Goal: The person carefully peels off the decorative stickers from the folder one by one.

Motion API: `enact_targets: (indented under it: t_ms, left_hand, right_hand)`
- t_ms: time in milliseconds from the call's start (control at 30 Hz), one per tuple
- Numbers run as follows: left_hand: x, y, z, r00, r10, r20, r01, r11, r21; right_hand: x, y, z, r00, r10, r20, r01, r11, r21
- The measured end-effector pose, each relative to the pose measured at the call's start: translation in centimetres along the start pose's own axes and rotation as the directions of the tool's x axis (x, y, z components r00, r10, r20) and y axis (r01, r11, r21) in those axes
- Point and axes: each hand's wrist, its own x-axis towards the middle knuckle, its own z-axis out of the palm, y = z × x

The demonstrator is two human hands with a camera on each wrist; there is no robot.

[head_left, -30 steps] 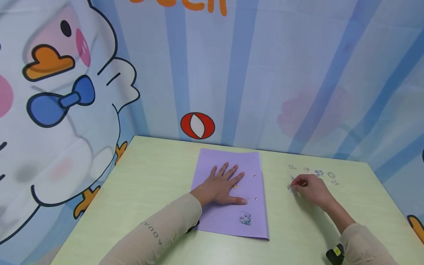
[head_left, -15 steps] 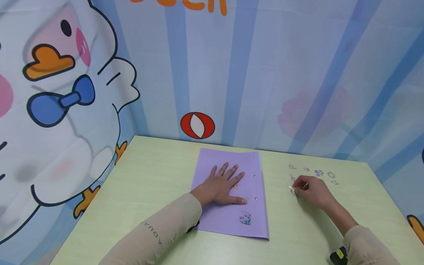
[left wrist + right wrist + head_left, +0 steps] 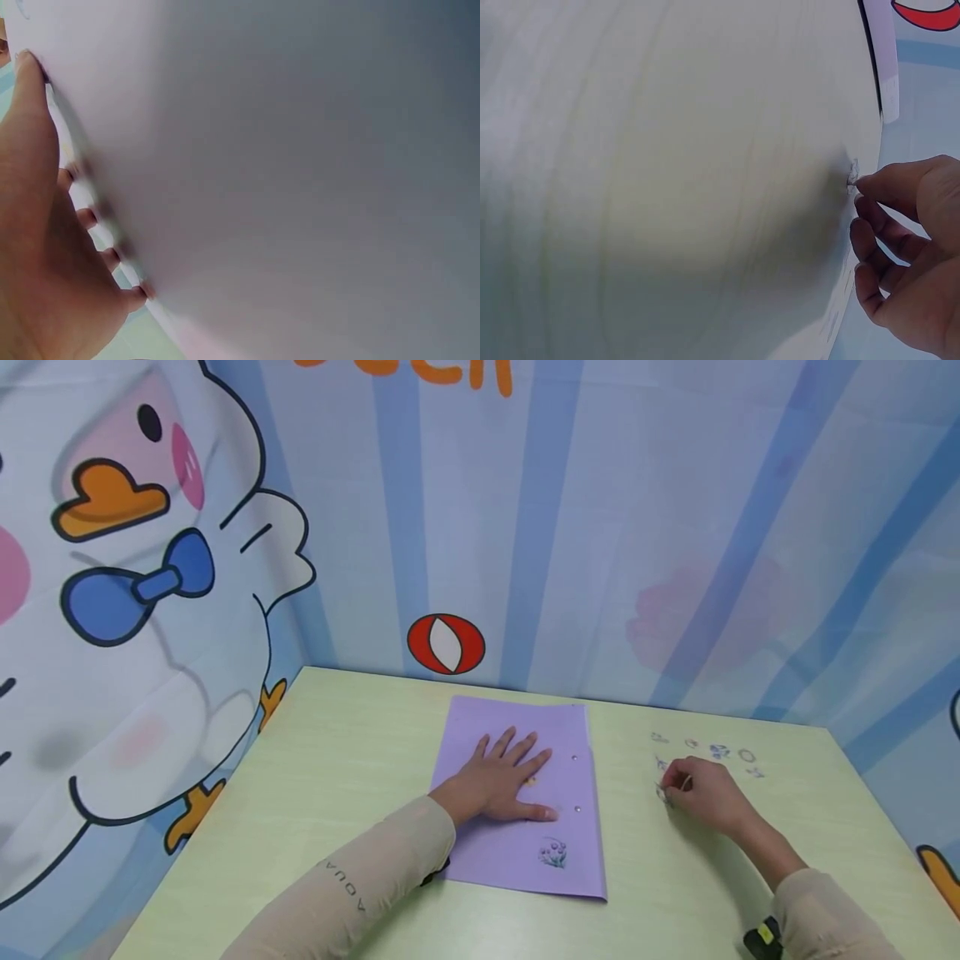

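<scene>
Since the earliest frame, the small sticker has shifted slightly toward the right hand; the left hand has stayed in place.

Head view: the right hand pinches the sticker at its fingertips, above the pale surface. Just beyond those fingertips lies a second sticker; others, including a ring-shaped sticker, are scattered beyond the hand and to its right. The left hand grasps nothing, lying spread on a purple folder, well to the left of the right hand. A flower picture shows on the folder, on the near side of the left thumb.

Left wrist view: thumb and fingertips meet the sheet, holding it down.

Right wrist view: thumb and forefinger close on the sticker, the other fingers curled beside them; whether it touches the surface cannot be told. So thin a piece might fold or cling to a fingertip if pinched too far in; a low-held hand might drag the neighbouring sticker.
</scene>
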Motion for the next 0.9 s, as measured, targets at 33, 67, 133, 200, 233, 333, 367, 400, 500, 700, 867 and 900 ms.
enact_targets:
  t_ms: [33, 67, 133, 200, 233, 333, 367, 400, 500, 700, 867, 900]
  left_hand:
    - [0.0, 0.0, 0.0, 1.0, 0.0, -0.001, 0.0, 1.0, 0.004]
    - [0.1, 0.0, 0.0, 1.0, 0.003, -0.004, -0.003, 1.0, 0.006]
    - [0.2, 0.0, -0.1, 1.0, 0.008, -0.01, -0.008, 1.0, 0.007]
    - [0.3, -0.1, -0.2, 1.0, 0.016, -0.017, -0.016, 1.0, -0.002]
    - [0.3, -0.2, -0.3, 1.0, 0.021, -0.023, -0.021, 1.0, -0.009]
    - [0.2, -0.6, -0.7, 0.998, 0.036, -0.042, -0.037, 0.999, -0.028]
    - [0.1, -0.8, -0.8, 0.998, 0.039, -0.049, -0.041, 0.998, -0.038]
    - [0.1, -1.1, -1.0, 0.997, 0.044, -0.059, -0.047, 0.998, -0.049]
    - [-0.2, -1.8, -1.2, 0.995, 0.059, -0.086, -0.065, 0.995, -0.074]
    - [-1.5, -3.7, -1.1, 0.991, 0.059, -0.119, -0.07, 0.994, -0.089]
    - [-2.9, -5.1, -0.5, 0.991, 0.025, -0.13, -0.037, 0.995, -0.089]
    - [-3.1, -5.2, -0.3, 0.991, 0.021, -0.133, -0.033, 0.995, -0.096]
  right_hand:
    - [0.0, 0.0, 0.0, 1.0, 0.0, -0.006, 0.0, 1.0, -0.006]
    - [0.0, -0.1, -0.1, 1.0, 0.001, -0.013, -0.001, 1.0, -0.012]
    - [0.0, -0.1, -0.2, 1.0, 0.006, -0.022, -0.007, 1.0, -0.026]
    - [0.0, -0.1, -0.2, 1.0, 0.009, -0.026, -0.01, 0.999, -0.036]
    - [0.0, -0.1, -0.3, 1.0, 0.007, -0.027, -0.008, 0.999, -0.041]
    - [0.2, -0.3, -0.2, 0.999, -0.007, -0.037, 0.005, 0.999, -0.047]
    - [0.2, -0.3, -0.2, 0.999, -0.013, -0.043, 0.011, 0.999, -0.048]
    - [0.3, -0.4, -0.2, 0.999, -0.015, -0.047, 0.013, 0.999, -0.048]
    - [0.3, -0.4, -0.3, 0.998, -0.017, -0.057, 0.015, 0.999, -0.041]
    - [0.3, -0.9, -0.4, 0.996, -0.029, -0.082, 0.028, 1.0, -0.013]
    - [0.4, -2.3, -0.1, 0.989, -0.071, -0.127, 0.073, 0.997, 0.007]
    - [0.4, -2.6, 0.0, 0.987, -0.085, -0.136, 0.087, 0.996, 0.009]
